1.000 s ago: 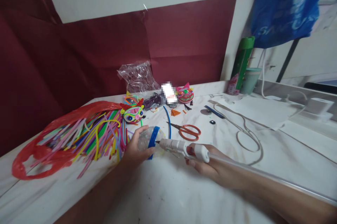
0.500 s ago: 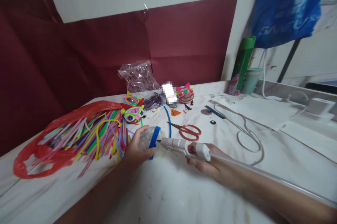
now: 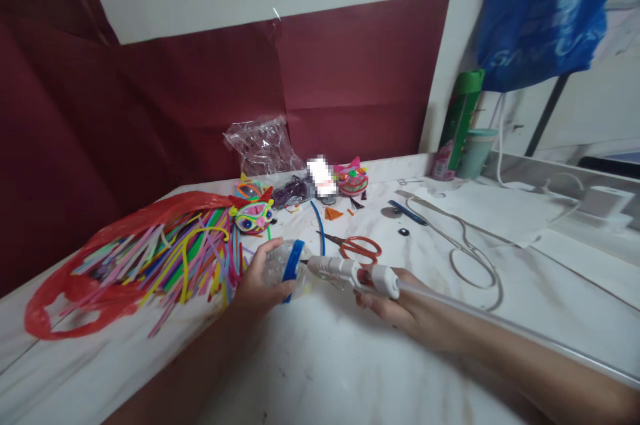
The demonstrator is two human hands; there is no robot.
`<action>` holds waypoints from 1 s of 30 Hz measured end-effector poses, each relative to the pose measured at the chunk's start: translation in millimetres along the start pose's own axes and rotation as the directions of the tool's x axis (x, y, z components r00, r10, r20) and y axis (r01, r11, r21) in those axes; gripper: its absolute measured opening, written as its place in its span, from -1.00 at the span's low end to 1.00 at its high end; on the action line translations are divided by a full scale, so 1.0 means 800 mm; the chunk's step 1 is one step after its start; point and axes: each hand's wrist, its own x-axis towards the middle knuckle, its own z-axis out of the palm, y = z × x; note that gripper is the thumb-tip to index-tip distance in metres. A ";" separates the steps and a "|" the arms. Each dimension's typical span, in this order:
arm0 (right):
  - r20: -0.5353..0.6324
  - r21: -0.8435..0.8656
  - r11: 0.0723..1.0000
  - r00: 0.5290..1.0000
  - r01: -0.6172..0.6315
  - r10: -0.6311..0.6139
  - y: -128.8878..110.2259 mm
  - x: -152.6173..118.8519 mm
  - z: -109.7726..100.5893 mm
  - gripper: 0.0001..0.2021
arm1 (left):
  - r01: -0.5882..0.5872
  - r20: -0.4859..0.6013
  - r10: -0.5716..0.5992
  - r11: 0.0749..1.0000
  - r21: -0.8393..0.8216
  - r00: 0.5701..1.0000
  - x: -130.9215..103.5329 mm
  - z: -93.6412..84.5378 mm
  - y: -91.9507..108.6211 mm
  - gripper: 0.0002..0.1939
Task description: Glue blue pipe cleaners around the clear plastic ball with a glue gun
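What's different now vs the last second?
The glue gun in the right hand shifted slightly up, its front end now higher alongside the blue strip. Nothing grabbed or let go. Left hand still holds the clear ball; scissors stayed put.

the head view looks down across the tabletop.

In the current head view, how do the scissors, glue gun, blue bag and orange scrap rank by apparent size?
1. Blue bag
2. Glue gun
3. Scissors, lying farther from the camera than number two
4. Orange scrap
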 end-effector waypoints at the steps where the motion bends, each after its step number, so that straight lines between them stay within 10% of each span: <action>1: 0.006 0.001 1.000 1.000 0.006 -0.006 0.000 0.001 -0.002 -0.79 | 0.001 0.005 -0.001 1.000 -0.006 1.000 0.000 0.000 0.001 -0.25; 9: 0.002 0.003 0.999 0.999 0.044 -0.044 -0.003 0.001 0.001 -0.82 | 0.008 -0.004 -0.008 1.000 -0.026 1.000 -0.001 0.001 0.003 -0.23; 14: -0.130 -0.092 0.984 0.982 -0.152 0.139 0.023 0.010 -0.014 -0.79 | 0.051 -0.064 -0.055 0.996 -0.070 0.996 0.000 0.000 0.012 -0.28; 20: -0.266 -0.477 0.670 0.820 -0.569 0.507 0.107 0.014 -0.063 -0.81 | 0.039 -0.177 -0.088 0.964 -0.264 0.980 0.012 -0.018 0.008 -0.37; 30: -0.305 -0.606 0.472 0.735 -0.640 0.606 0.175 0.004 -0.065 -0.73 | 0.022 -0.232 -0.096 0.954 -0.299 0.968 0.019 -0.025 0.008 -0.36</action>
